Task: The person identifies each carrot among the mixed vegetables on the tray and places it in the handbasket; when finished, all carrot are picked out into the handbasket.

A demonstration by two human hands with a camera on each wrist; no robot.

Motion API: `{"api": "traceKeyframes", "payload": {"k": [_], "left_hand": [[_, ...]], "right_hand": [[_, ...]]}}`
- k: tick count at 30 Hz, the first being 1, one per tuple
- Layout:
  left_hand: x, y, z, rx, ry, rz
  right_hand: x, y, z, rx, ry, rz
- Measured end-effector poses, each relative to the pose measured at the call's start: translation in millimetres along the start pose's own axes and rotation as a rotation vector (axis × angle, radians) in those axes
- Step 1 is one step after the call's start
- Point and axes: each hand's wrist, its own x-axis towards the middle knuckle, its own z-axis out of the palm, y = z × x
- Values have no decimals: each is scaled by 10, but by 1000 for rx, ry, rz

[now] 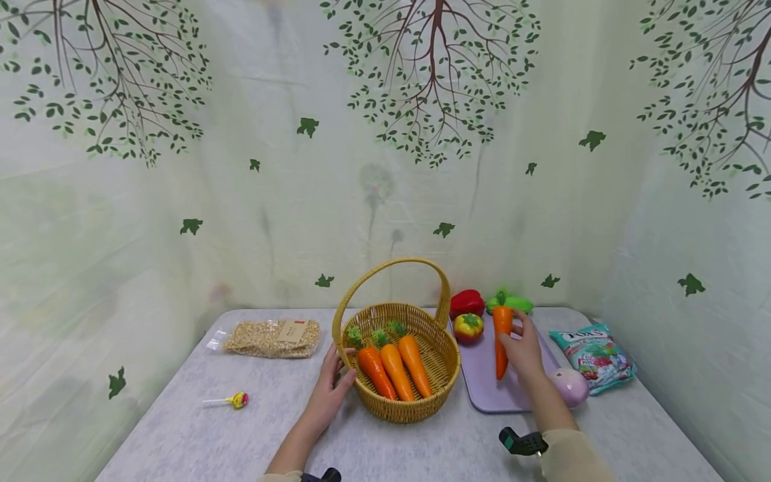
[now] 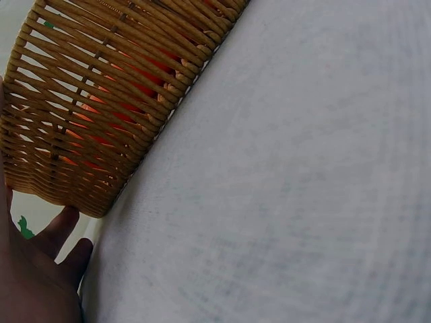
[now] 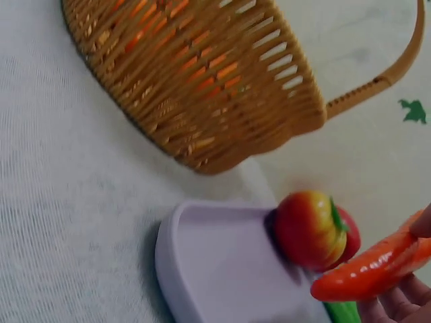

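A yellow-brown wicker basket (image 1: 409, 410) with a tall handle holds three orange carrots (image 1: 394, 371) with green tops. At its left side, my left hand (image 1: 328, 388) touches the basket near the rim, fingers fairly straight; in the left wrist view two spread fingers (image 2: 59, 232) lie by the wicker. My right hand (image 1: 524, 348) grips another carrot (image 1: 502, 341) above the lilac tray (image 1: 482, 398), its tip pointing down in the head view. On the tray are a red-yellow pepper (image 1: 468, 329), a red pepper (image 1: 466, 303), a green vegetable (image 1: 519, 304) and a pale purple round vegetable (image 1: 569, 386).
A clear bag of pale grains (image 1: 265, 338) lies at the back left, with a lollipop (image 1: 239, 400) in front of it. A teal candy bag (image 1: 596, 358) sits right of the tray. A leaf-print curtain (image 1: 385, 201) hangs behind the grey table (image 1: 199, 445).
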Motion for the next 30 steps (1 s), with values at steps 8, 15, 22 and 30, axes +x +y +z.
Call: {"api": "traceKeyframes", "payload": {"k": [8,15,22,30], "left_hand": [[-30,17,11,1,0,-22],[-11,39,5,14,9,-3],[-28,73,0,-3,-9,-25],[-23,61,-2,4,-8,-29]], "right_hand": [[-195,-272,46,81,-7,-42],[-391,-483,160,209,-42,-179],[-536,-472,411,231,-120,-361],[-533,-362,712,134,-173,-437]]}}
